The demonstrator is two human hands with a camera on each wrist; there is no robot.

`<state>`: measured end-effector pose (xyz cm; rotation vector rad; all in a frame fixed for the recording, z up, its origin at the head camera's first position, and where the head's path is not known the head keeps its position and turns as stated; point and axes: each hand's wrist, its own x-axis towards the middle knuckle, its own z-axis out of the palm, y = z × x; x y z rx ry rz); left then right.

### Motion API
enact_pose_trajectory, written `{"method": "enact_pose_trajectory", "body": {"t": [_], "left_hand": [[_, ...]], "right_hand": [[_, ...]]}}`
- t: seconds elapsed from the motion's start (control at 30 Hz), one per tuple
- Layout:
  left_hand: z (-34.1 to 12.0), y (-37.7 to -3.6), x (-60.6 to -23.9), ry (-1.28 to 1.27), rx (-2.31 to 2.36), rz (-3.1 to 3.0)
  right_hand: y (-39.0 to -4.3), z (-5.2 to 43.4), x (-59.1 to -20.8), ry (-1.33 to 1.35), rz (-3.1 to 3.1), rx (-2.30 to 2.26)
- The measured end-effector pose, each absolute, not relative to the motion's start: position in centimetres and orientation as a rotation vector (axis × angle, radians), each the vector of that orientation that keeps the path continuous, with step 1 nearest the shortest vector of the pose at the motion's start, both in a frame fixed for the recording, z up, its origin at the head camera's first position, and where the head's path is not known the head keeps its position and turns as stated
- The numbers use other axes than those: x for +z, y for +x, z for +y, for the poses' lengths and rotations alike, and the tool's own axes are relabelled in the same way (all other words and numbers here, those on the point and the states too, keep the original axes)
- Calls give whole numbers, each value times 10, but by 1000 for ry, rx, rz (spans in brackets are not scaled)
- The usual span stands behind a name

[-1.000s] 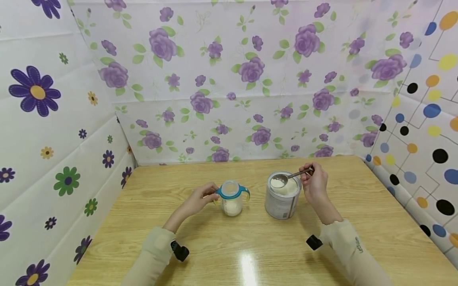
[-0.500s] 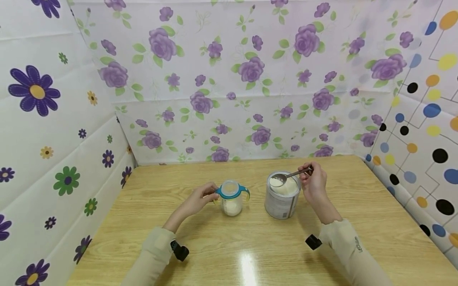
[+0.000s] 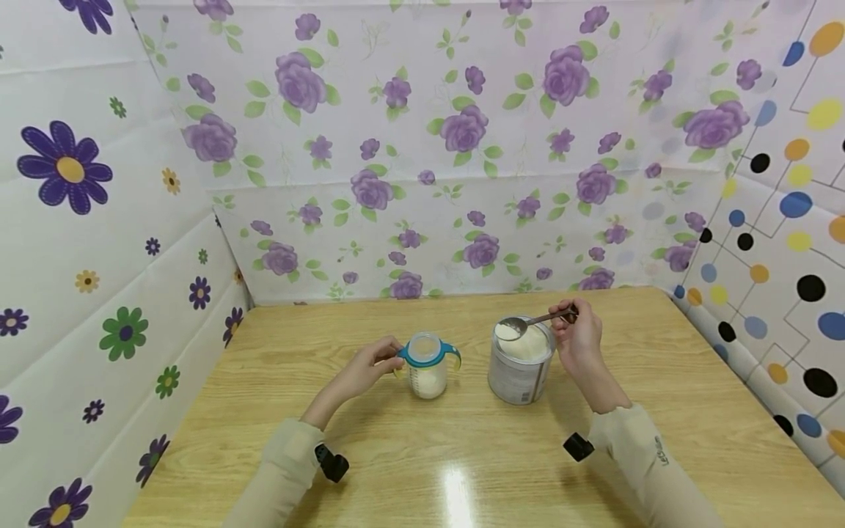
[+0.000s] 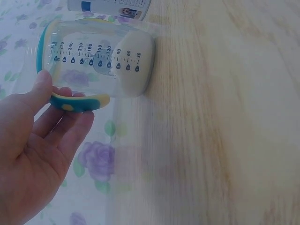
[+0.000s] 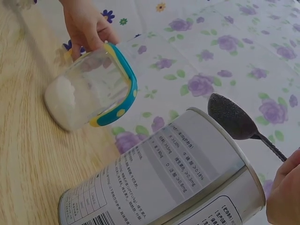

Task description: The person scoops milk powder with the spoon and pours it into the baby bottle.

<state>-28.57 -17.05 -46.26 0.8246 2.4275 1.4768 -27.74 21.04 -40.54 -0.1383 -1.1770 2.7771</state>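
The right hand (image 3: 579,339) pinches a spoon (image 3: 521,326) of white powder, now lifted slightly higher over the tin (image 3: 521,361) at frame centre, so the scoop looks ready to carry. The left hand (image 3: 361,372) grips the bottle (image 3: 428,367) handle, just left of the tin.

A glossy, pale wood-grain worktop (image 3: 462,455) is being shown, with a bright glare being thrown back from its smooth surface. A clear, smooth plastic bottle (image 3: 428,370) with a teal and yellow plastic collar and handles is being gripped by the left hand (image 3: 366,370); fine white powder (image 4: 136,70) is being seen through its wall. A metal tin (image 3: 520,367) wrapped in a printed paper label is being shown beside it, its rim shining. A polished metal spoon (image 3: 528,325) is being held by the right hand (image 3: 577,341). Matt beige cloth sleeves (image 3: 650,458) are being worn. Smooth, faintly creased flower-printed sheeting (image 3: 429,147) is being seen behind.
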Motion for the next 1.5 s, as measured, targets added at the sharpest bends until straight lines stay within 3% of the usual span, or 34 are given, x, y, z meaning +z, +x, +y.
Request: {"method": "enact_pose_trajectory", "body": {"t": [1.5], "left_hand": [[-169,-285,-463,799,1456,2455]], "right_hand": [[-276,203,-399,-115,-1169,2856]]}}
